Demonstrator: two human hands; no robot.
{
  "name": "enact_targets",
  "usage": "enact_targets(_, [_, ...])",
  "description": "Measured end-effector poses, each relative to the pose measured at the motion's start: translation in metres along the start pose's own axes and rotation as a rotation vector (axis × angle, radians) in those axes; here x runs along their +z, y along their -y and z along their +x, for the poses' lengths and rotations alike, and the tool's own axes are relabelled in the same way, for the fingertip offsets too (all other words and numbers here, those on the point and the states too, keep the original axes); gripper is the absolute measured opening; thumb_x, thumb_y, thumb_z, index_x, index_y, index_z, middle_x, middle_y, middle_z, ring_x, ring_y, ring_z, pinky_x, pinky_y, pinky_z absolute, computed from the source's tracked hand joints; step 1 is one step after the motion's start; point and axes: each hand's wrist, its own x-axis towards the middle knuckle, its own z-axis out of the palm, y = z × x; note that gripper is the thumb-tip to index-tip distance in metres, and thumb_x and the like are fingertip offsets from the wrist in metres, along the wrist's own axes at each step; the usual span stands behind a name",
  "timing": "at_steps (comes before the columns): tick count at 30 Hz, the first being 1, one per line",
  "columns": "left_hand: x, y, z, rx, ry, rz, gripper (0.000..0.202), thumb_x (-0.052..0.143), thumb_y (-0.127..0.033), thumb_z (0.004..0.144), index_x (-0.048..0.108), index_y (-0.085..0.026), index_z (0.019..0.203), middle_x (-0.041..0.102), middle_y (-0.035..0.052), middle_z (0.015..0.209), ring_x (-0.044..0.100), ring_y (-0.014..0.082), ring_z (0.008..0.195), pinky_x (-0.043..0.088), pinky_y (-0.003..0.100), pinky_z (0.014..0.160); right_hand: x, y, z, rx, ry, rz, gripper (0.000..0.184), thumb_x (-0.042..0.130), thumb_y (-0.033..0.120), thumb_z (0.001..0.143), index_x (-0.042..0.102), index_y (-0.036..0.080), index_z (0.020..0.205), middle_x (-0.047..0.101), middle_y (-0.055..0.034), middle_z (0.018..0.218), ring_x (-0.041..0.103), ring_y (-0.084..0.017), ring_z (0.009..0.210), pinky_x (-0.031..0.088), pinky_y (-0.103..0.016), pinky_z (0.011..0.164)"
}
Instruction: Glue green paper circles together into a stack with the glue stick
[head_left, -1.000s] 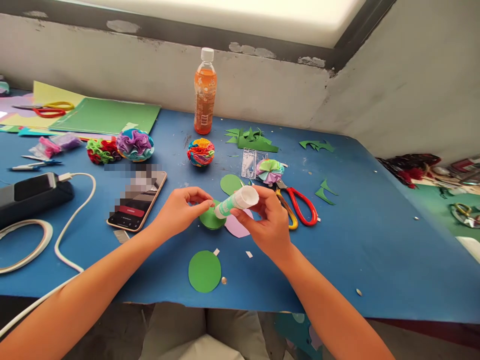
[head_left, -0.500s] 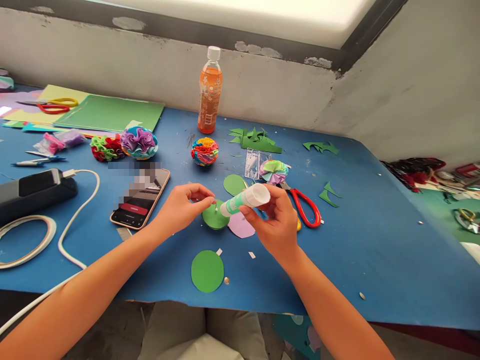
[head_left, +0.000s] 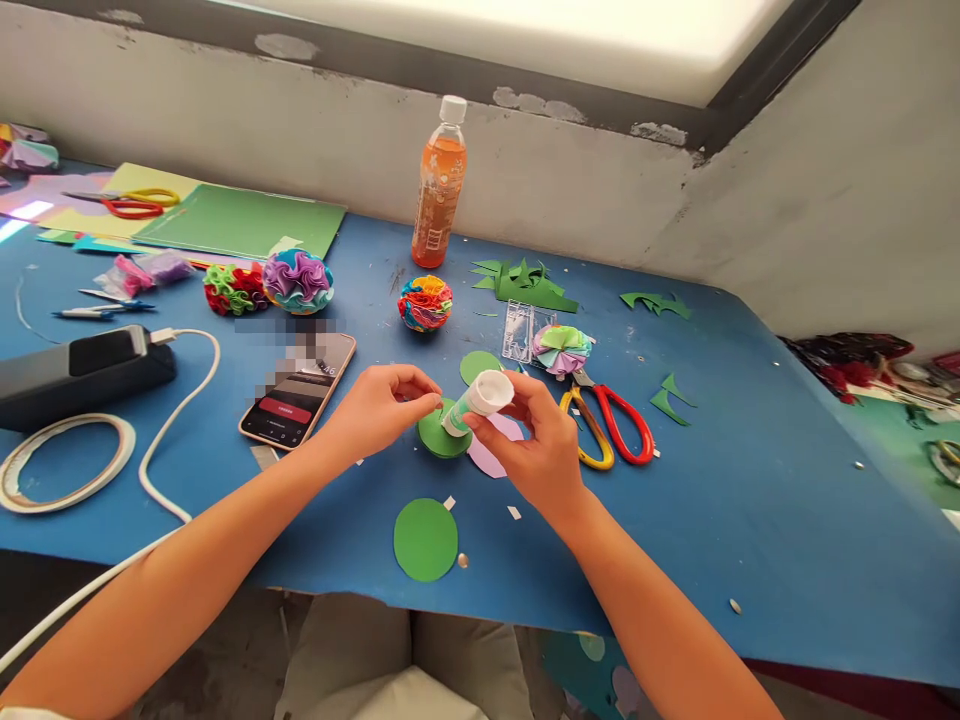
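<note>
My right hand (head_left: 541, 440) grips a white and green glue stick (head_left: 474, 405), which is tilted with its lower end at a green paper disc (head_left: 442, 443). Whether that end touches the paper I cannot tell. My left hand (head_left: 394, 408) is closed in a pinch at the disc's upper left edge; what lies between thumb and finger is too small to make out. Partly behind the glue stick and my right hand is a pink paper piece (head_left: 495, 450). Another green disc (head_left: 480, 366) lies beyond, and a third green disc (head_left: 426, 540) lies near the table edge.
Red-and-yellow scissors (head_left: 616, 425) lie right of my right hand. A drink bottle (head_left: 439, 190) stands behind. Ruffled paper balls (head_left: 425, 304), green scraps (head_left: 525, 284), a phone (head_left: 300, 395), a tape roll (head_left: 67, 465) and a white cable (head_left: 150, 470) are around the blue table (head_left: 750, 500).
My right hand has tipped the glue stick more upright, bringing its lower end down onto or over the green disc. My left hand stays pinched at the disc. The view has shifted slightly left.
</note>
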Motion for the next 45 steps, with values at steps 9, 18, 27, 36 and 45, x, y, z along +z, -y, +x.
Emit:
enact_targets(9, [-0.001,0.015,0.014,0.040,-0.114,-0.036,0.017,0.059,-0.030,0.073,0.065,-0.016,0.080,0.071,0.0044,0.080,0.063,0.0169,0.077,0.047,0.029,0.075,0.000,0.002,0.002,-0.052,-0.054,-0.049,0.036,0.063,0.029,0.077,0.057,0.024,0.112,0.065,-0.0036,0.105,0.065,-0.019,0.084,0.057,-0.036,0.078])
enact_targets(18, [0.000,0.021,0.021,0.102,-0.161,0.025,0.015,0.057,-0.026,0.074,0.066,-0.016,0.082,0.071,0.0044,0.082,0.064,0.0179,0.082,0.047,0.029,0.077,0.005,-0.007,0.007,-0.073,0.040,-0.084,0.034,0.058,0.029,0.080,0.056,0.021,0.113,0.064,-0.0051,0.105,0.065,-0.018,0.084,0.058,-0.033,0.076])
enact_targets(27, [-0.003,0.023,0.025,0.114,-0.196,-0.019,0.012,0.058,-0.024,0.075,0.065,-0.016,0.080,0.071,0.0044,0.081,0.065,0.0182,0.084,0.048,0.029,0.078,-0.012,-0.018,0.005,-0.143,0.005,-0.104,0.033,0.061,0.025,0.078,0.057,0.020,0.110,0.065,-0.0050,0.099,0.065,-0.018,0.081,0.059,-0.033,0.072])
enact_targets(36, [-0.003,0.020,0.022,0.131,-0.209,-0.002,0.010,0.059,-0.022,0.074,0.065,-0.017,0.080,0.071,0.0028,0.080,0.065,0.0178,0.083,0.048,0.026,0.072,0.002,-0.014,0.009,-0.157,0.067,-0.058,0.034,0.060,0.025,0.079,0.056,0.020,0.112,0.064,-0.0055,0.101,0.064,-0.018,0.083,0.059,-0.031,0.075])
enact_targets(45, [-0.004,0.023,0.025,0.117,-0.214,-0.030,0.009,0.058,-0.023,0.073,0.063,-0.017,0.077,0.071,0.0040,0.079,0.065,0.0183,0.082,0.049,0.028,0.074,-0.013,-0.020,0.008,-0.181,-0.064,-0.126,0.035,0.063,0.023,0.075,0.057,0.020,0.109,0.065,-0.0052,0.097,0.064,-0.018,0.078,0.059,-0.031,0.070])
